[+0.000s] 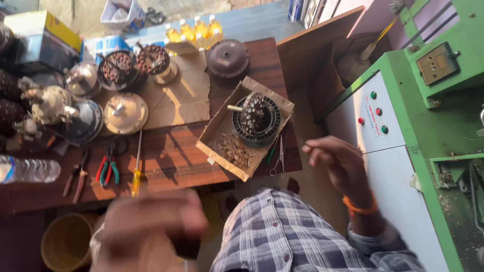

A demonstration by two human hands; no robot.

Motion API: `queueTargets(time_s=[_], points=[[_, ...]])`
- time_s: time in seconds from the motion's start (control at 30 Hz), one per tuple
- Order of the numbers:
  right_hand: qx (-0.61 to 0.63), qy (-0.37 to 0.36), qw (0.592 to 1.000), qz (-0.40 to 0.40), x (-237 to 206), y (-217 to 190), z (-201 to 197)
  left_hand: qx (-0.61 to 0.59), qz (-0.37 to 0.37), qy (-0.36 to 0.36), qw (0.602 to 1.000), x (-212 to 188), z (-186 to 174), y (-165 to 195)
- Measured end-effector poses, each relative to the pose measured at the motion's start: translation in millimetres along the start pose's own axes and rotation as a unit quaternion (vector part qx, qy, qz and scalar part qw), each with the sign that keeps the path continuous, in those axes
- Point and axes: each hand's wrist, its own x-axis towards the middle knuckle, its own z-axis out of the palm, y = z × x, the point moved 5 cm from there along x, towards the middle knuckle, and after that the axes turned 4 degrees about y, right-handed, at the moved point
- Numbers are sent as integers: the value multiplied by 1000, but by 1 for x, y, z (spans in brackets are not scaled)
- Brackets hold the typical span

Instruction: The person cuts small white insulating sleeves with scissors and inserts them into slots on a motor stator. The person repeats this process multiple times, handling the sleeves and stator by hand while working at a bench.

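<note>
Right hand (339,162) above table (176,161) edge near scissors (279,157), grip loosely curled, holding nothing. Left hand (151,229) blurred, low foreground, grip unclear. Motor stator (254,120) in cardboard tray (222,131).

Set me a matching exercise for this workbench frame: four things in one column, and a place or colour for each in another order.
Things:
1. screwdriver
2. plastic bottle
3. stator
4. scissors

Descriptions:
A. in the cardboard tray
B. yellow handle, beside the pliers
C. lying at the table's left edge
D. near the right hand, just right of the tray

Pairs: 1-B, 2-C, 3-A, 4-D
</note>
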Motion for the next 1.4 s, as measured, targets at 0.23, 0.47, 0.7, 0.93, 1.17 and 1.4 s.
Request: queueTargets(time_s=[0.23, 0.47, 0.7, 0.93, 1.17, 1.4], points=[[-92, -32, 961, 258, -50, 135, 64, 188, -345, 1, 919, -123, 19, -180], [-90, -72, 952, 283, -75, 146, 60, 192, -561, 43, 804, -233, 7, -221], [-105, -65, 926, 355, -88, 155, 72, 380, -545, 29, 747, -287, -95, -134], [-108, -162, 922, 334, -81, 147, 111, 451, -454, -290, 711, -324, -71, -104], [-105, -140, 931, 320, -70, 129, 113, 326, -399, -384, 766, -325, -89, -78], [-78, -109, 925, 355, -68, 121, 115, 352, -362, -248, 827, -326, -80, -71]])
